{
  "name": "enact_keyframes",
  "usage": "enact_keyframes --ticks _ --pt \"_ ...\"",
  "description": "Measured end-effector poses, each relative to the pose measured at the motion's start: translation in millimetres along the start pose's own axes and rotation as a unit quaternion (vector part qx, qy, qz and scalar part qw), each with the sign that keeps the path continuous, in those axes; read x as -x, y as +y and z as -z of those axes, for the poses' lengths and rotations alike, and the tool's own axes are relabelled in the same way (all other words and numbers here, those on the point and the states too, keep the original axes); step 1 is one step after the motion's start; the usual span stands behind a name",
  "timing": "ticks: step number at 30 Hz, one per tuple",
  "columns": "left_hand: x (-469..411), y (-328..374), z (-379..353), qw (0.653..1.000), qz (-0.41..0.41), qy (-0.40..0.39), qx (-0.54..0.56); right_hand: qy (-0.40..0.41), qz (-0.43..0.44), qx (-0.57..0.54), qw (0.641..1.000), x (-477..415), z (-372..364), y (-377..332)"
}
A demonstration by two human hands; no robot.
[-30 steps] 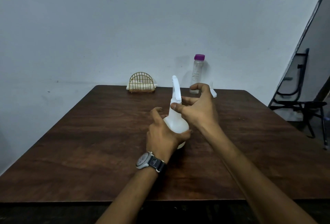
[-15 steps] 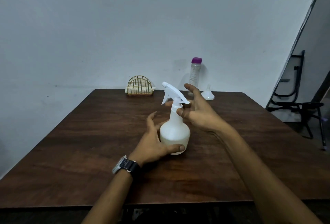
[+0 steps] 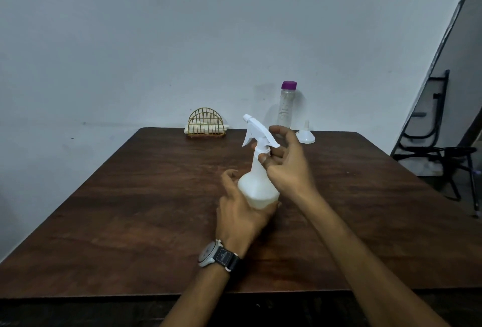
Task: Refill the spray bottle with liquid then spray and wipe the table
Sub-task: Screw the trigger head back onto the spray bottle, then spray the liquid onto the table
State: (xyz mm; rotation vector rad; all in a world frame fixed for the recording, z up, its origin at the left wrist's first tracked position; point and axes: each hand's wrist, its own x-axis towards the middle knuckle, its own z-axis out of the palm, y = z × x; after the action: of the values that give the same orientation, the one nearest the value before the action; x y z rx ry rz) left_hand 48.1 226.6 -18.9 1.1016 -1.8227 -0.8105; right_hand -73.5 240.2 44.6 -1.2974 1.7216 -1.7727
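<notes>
A white spray bottle (image 3: 257, 183) stands upright near the middle of the dark wooden table (image 3: 130, 209). My left hand (image 3: 241, 212), with a watch on its wrist, grips the bottle's round body from the near side. My right hand (image 3: 287, 167) pinches the collar under the white trigger head, thumb at the neck, fingers curled behind it. The nozzle points to the far left. A clear bottle with a purple cap (image 3: 286, 105) and a small white funnel (image 3: 305, 135) stand at the table's far edge.
A gold wire holder with folded cloths (image 3: 206, 126) sits at the far edge, left of the purple-capped bottle. A white wall rises right behind the table. A black metal chair (image 3: 440, 154) stands to the right, off the table.
The trigger head has turned from pointing away to pointing far left. My right hand stays at the neck, my left keeps hold of the body. The view shifted slightly.
</notes>
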Motion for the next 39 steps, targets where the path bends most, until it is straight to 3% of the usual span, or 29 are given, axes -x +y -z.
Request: enact_keyframes --ticks 3,6,10,23,27,32,36,39 --pt "-4.5 -2.9 7.0 0.999 -0.003 -0.041 0.006 -0.090 -0.002 -0.024 0.996 2.3 9.7 3.3" --pt "-7.4 -3.2 16.7 0.992 -0.014 -0.121 0.016 -0.107 -0.004 0.011 0.994 2.3 8.1 3.1" --pt "-13.8 -5.5 22.5 0.980 -0.023 -0.197 0.014 -0.119 0.001 -0.024 0.993 0.8 6.1 0.8" --pt "-10.6 -6.7 24.9 0.972 -0.034 -0.233 0.014 0.022 0.013 0.032 0.999 11.3 -3.1 -7.7" --pt "-15.3 -12.5 44.7 0.958 -0.040 -0.282 0.021 -0.003 -0.057 0.060 0.997 1.5 8.6 -15.6" --pt "-32.2 -26.9 70.0 0.974 -0.057 -0.217 0.000 -0.142 -0.169 0.065 0.973 -20.0 38.4 -32.5" --pt "-42.3 -45.5 79.0 0.989 -0.030 -0.045 -0.141 -0.208 -0.239 0.120 0.941 -28.1 57.5 -34.0" --pt "-46.6 -58.9 84.8 0.995 0.026 0.042 -0.091 -0.224 -0.274 0.144 0.924 -26.5 69.3 -23.2"
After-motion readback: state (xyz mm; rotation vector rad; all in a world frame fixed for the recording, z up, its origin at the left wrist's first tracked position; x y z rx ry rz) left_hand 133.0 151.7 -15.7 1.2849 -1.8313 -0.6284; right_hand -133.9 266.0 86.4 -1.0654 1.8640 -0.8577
